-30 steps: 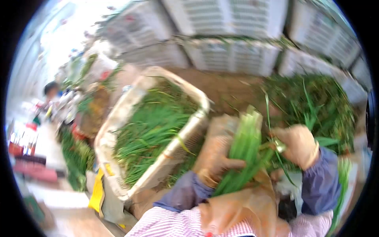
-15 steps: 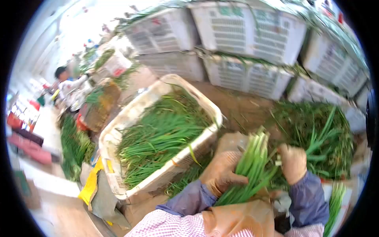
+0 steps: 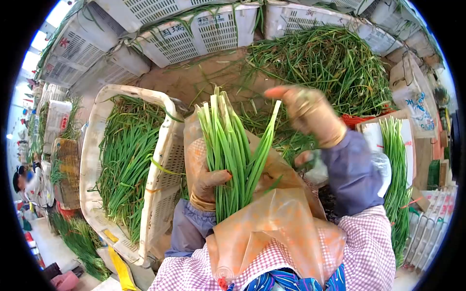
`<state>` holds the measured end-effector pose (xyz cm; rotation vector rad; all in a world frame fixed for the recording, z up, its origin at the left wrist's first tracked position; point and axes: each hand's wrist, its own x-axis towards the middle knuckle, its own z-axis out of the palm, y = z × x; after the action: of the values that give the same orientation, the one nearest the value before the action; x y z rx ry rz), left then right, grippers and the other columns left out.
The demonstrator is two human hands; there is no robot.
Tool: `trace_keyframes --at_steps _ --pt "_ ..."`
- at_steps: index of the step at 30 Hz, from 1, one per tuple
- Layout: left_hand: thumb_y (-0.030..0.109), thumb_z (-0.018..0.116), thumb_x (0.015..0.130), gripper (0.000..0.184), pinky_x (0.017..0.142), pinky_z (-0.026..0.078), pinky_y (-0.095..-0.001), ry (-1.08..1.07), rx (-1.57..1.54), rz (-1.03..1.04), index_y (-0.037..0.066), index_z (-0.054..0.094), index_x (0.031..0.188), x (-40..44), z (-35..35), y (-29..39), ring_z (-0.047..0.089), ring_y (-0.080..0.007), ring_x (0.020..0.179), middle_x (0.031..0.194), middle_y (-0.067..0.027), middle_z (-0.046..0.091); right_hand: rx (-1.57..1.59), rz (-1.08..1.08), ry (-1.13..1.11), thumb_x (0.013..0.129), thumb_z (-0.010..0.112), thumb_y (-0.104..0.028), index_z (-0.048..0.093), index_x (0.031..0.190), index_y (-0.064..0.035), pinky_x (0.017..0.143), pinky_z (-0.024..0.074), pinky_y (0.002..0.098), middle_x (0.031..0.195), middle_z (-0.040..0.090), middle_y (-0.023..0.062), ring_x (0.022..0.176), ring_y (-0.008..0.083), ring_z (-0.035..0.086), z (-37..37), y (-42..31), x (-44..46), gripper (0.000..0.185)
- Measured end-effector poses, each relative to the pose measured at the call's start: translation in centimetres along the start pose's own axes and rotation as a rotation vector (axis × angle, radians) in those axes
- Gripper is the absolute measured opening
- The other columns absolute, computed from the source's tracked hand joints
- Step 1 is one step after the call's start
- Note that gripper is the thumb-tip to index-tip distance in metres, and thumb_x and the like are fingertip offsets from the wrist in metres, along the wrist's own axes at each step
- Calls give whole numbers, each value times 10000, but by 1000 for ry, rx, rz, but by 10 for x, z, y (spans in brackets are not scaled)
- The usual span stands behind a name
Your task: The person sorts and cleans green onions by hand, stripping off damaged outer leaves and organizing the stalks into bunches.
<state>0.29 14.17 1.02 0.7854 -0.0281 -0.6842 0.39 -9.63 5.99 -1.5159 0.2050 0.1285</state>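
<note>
My left hand [image 3: 206, 182], in a dirty glove, is wrapped round a bunch of green stalks [image 3: 228, 145], whose pale ends point up. One stalk [image 3: 264, 150] leans out to the right of the bunch. To the right, my right hand [image 3: 308, 111] is raised and blurred by motion, apart from the bunch; whether its fingers hold anything cannot be made out. An orange-brown apron [image 3: 272, 218] covers my lap below the bunch.
A white crate [image 3: 92, 194] of green stalks stands at the left. A heap of loose leaves [image 3: 330, 68] lies beyond my right hand. Neat stalks [image 3: 395, 179] lie at the right. Stacked white crates [image 3: 199, 36] line the back. A person [image 3: 34, 184] is at the far left.
The view has turned to the right. My right hand has moved up and away from the bunch, while my left hand still holds it. One stalk now stands apart from the others.
</note>
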Motion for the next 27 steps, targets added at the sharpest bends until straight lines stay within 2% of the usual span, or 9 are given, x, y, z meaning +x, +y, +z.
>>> trace_keyframes --at_steps 4,6,8,11,15,16,17,20,27 --pt "79 698 625 644 721 562 -378 -76 -82 -21 -45 446 1204 0 -13 -1 628 -260 878 1025 -169 595 55 -115 20 907 553 -263 661 911 -74 417 265 197 600 492 -55 466 40 370 26 28 0 218" --pt "64 692 639 614 740 556 -386 -146 -100 49 -35 456 1197 6 -27 -3 624 -279 899 1026 -163 587 3 -431 272 920 541 -238 640 824 -59 633 423 228 764 614 16 688 74 527 -7 24 16 226" --pt "79 711 634 621 740 557 -391 -192 -98 116 -41 455 1187 8 -33 -3 623 -289 896 1018 -162 578 -95 -581 637 924 528 -279 624 807 -74 605 446 247 787 626 36 660 97 545 -71 15 34 255" --pt "175 741 597 625 844 522 -474 -230 -208 -38 -8 433 1109 6 -15 1 585 -333 985 1120 -195 498 -44 -653 874 926 521 -271 623 837 -76 581 455 260 824 639 40 638 102 549 -115 3 35 237" --pt "181 738 607 614 852 515 -481 -218 -301 -213 2 430 1107 5 -9 -4 573 -337 1017 1119 -196 502 -174 -614 235 897 579 -236 640 899 -73 555 452 204 853 647 37 651 76 546 -30 5 15 174" --pt "167 718 625 662 840 520 -457 -245 -339 -207 -18 417 1185 4 -14 -8 569 -348 1026 1160 -244 493 -218 -407 161 860 628 -176 650 935 -67 569 457 210 864 649 27 667 69 542 -6 5 5 134" --pt "161 708 634 687 833 522 -445 -253 -356 -203 -28 411 1224 3 -16 -9 568 -353 1031 1180 -268 489 -295 -516 99 812 689 -153 637 977 -32 581 443 193 825 636 6 658 50 525 10 15 8 211" --pt "129 694 631 745 829 520 -438 -193 -372 -219 -31 386 1290 -3 -18 -6 569 -348 1036 1213 -277 485 -150 -178 -46 794 710 -136 633 954 -13 577 417 203 737 573 -24 664 40 486 35 16 10 216" --pt "121 713 607 795 833 521 -421 -234 -333 -225 -30 370 1309 -5 -36 -4 589 -305 1012 1202 -199 525 -224 -57 -121 805 693 -158 611 921 -28 544 416 241 702 572 -8 617 81 511 28 28 18 192"
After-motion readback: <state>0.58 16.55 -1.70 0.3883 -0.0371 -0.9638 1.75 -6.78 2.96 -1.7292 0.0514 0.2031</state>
